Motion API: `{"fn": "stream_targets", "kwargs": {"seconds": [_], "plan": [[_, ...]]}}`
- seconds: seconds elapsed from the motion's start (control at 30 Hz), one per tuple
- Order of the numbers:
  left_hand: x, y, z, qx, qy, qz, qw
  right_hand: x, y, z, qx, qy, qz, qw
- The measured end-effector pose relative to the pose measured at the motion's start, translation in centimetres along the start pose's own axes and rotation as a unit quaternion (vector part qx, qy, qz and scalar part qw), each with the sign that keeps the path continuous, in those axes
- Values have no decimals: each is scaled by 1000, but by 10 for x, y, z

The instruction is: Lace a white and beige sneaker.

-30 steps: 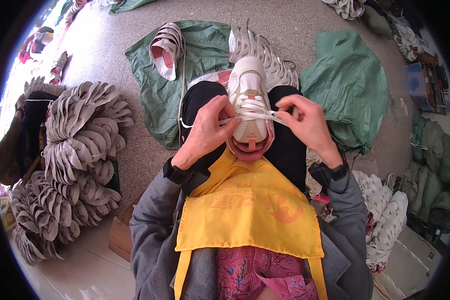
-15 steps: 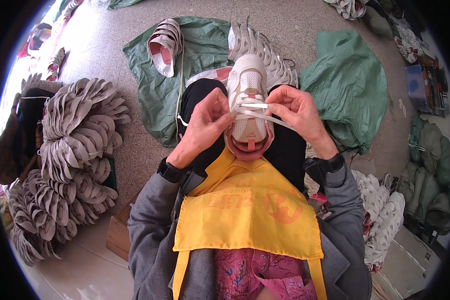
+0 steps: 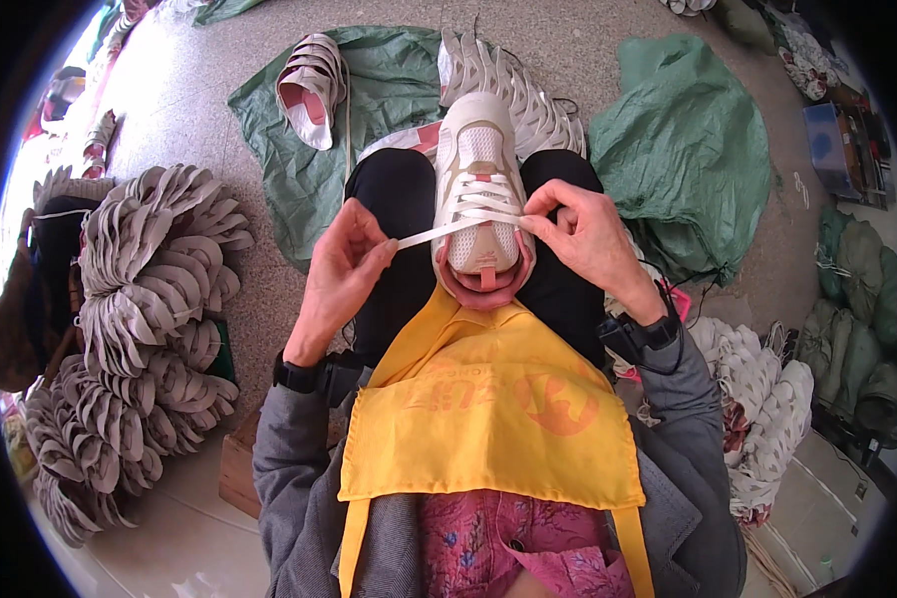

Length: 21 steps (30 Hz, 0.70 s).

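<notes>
- The left hand has moved out to the left, away from the shoe; half a second ago both hands were close together over its tongue.
- The lace now runs straight from the left fingertips across the shoe to the right hand, where it was looser and bent before.
- For the lacing in hand, this looks like slack being taken up on the left side.
- Left thumb and forefinger are clamped on the lace, over the left knee.
- Right thumb and forefinger also appear clamped on it, at the shoe's right edge; how firmly, I cannot tell.
- The shoe sits between the knees, toe pointing away, its heel collar against the yellow apron.
- Beyond the toe, a row of uppers lies across a green sheet, with a small stack on its left part.
- A green bag lies to the right, and grey piles stand at the left.
- White uppers lie beside the right sleeve.
- Nothing blocks the stretched lace; the right fingers hide a little of the shoe's right edge, and the knees hem it in.
</notes>
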<state>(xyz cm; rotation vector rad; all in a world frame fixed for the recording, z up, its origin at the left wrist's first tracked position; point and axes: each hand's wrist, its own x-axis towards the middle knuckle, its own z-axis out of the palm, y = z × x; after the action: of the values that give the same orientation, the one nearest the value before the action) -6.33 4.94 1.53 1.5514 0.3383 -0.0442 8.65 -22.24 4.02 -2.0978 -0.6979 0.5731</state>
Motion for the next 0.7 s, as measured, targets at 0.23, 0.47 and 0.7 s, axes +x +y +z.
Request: {"fn": "stream_targets", "kwargs": {"seconds": [0.23,0.47,0.7], "plan": [[21,9,30,138,-15,78,987,-6,-3,3,48,-25,31,998],[41,8,47,157,-10,114,981,-18,5,-3,150,-85,45,984],[44,-1,43,123,-18,120,985,-14,21,-16,151,-111,72,980]]}}
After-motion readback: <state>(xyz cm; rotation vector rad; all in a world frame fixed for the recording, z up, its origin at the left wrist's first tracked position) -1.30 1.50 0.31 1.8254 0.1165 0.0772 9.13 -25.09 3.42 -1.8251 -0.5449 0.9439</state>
